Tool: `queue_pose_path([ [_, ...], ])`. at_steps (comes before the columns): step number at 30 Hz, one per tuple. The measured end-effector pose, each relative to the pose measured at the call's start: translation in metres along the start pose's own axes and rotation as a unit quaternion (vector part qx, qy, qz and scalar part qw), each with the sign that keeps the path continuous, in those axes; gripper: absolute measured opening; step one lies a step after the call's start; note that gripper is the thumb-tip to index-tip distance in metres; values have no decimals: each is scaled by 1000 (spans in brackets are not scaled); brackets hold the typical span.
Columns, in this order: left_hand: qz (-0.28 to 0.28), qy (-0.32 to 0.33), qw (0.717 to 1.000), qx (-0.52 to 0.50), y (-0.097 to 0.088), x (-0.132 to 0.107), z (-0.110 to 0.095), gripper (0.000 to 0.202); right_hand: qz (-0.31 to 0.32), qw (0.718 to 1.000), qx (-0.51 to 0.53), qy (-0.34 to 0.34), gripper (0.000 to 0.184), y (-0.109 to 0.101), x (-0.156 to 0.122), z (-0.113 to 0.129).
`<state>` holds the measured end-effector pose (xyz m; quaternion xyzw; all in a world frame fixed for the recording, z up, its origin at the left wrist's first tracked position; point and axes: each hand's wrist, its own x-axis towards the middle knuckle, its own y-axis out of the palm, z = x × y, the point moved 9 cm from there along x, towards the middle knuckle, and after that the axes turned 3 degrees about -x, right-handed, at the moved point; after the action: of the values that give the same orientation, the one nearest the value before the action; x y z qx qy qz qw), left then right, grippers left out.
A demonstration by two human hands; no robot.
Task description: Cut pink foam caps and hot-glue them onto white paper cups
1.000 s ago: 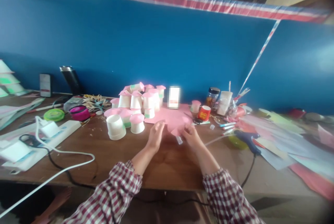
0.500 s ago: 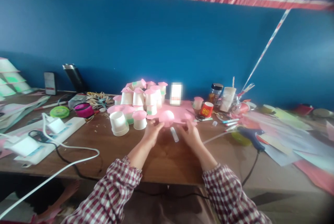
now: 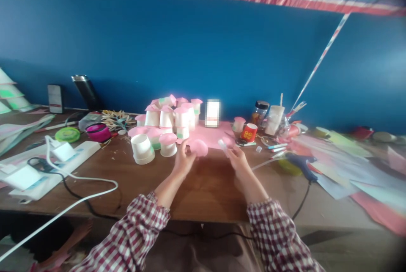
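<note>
My left hand (image 3: 184,157) is closed on the edge of a round pink paper disc (image 3: 199,148), held just above the table. In my right hand (image 3: 237,157) is a small whitish tube (image 3: 222,144), pinched between the fingers and pointing up and to the left; its exact kind is unclear. A pink paper sheet (image 3: 209,132) lies behind both hands. Left of my left hand stand a white paper cup (image 3: 142,149) turned upside down and a smaller cup with a pink paper top (image 3: 168,144). Several similar pink-topped cups (image 3: 166,117) are piled behind these.
A white power strip (image 3: 57,170) with plugs and cables lies at left. Toward the right are a red paper cup (image 3: 249,133), a jar (image 3: 260,112), a blue glue gun (image 3: 301,164) and loose paper sheets (image 3: 342,174). A masked upright device (image 3: 212,114) stands by the wall.
My right hand has picked up the small whitish tube from the table. The pink disc in my left hand has shifted slightly left and tilted. The view has moved a little.
</note>
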<state>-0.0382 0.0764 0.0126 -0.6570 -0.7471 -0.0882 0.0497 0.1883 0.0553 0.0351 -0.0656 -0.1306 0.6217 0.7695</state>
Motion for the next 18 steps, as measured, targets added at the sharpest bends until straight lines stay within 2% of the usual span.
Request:
queue_pose_path([
  [2, 48, 20, 996, 67, 7, -3, -1, 39, 5, 988, 148, 46, 36, -2, 1, -7],
  [4, 94, 48, 984, 147, 16, -10, -5, 25, 26, 968, 240, 73, 34, 3, 0, -8],
  [7, 108, 95, 950, 276, 20, -20, -15, 23, 58, 952, 291, 72, 32, 10, -3, -3],
  [11, 93, 110, 897, 418, 19, -25, -23, 21, 83, 939, 327, 61, 33, 13, -7, 6],
  [14, 122, 169, 877, 433, 25, -29, -34, 19, 82, 930, 354, 56, 34, 11, -9, 10],
  [16, 187, 206, 870, 408, 33, -36, -37, 19, 74, 931, 354, 51, 35, 10, -11, 10],
  [18, 245, 205, 866, 385, 38, -42, -35, 18, 71, 938, 336, 49, 38, 10, -14, 8],
])
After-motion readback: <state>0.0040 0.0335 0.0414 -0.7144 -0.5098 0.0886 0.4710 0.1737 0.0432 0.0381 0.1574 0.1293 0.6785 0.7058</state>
